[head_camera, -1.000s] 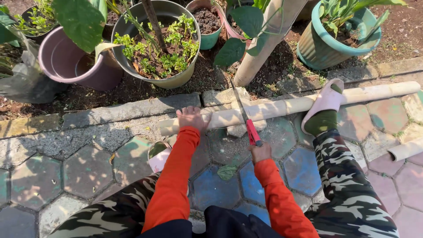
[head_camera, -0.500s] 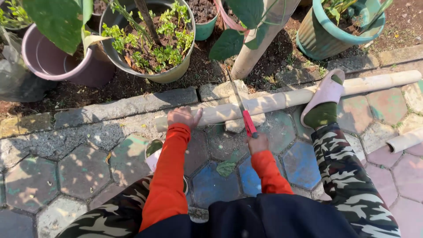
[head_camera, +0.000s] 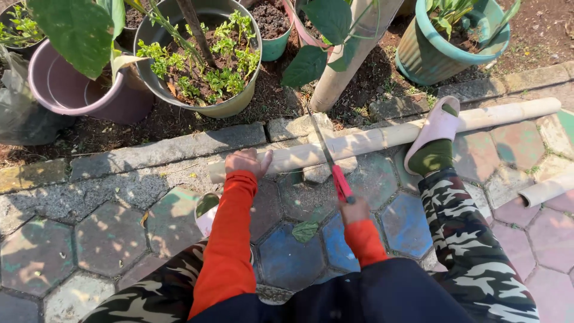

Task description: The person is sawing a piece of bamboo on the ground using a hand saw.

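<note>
Pale bamboo pole (head_camera: 388, 134) lies smooth; my left hand (head_camera: 247, 161) fingers press it, right hand (head_camera: 354, 210) fingers clamp the red-handled saw (head_camera: 335, 170).

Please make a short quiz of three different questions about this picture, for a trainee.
1. True or false: the left hand presses on the bamboo pole.
2. What does the right hand hold? A) hammer B) saw with red handle C) trowel
3. Which thing pins the pole on the right side?

Key: 1 true. 2 B, the saw. 3 The foot in a pink slipper.
</note>
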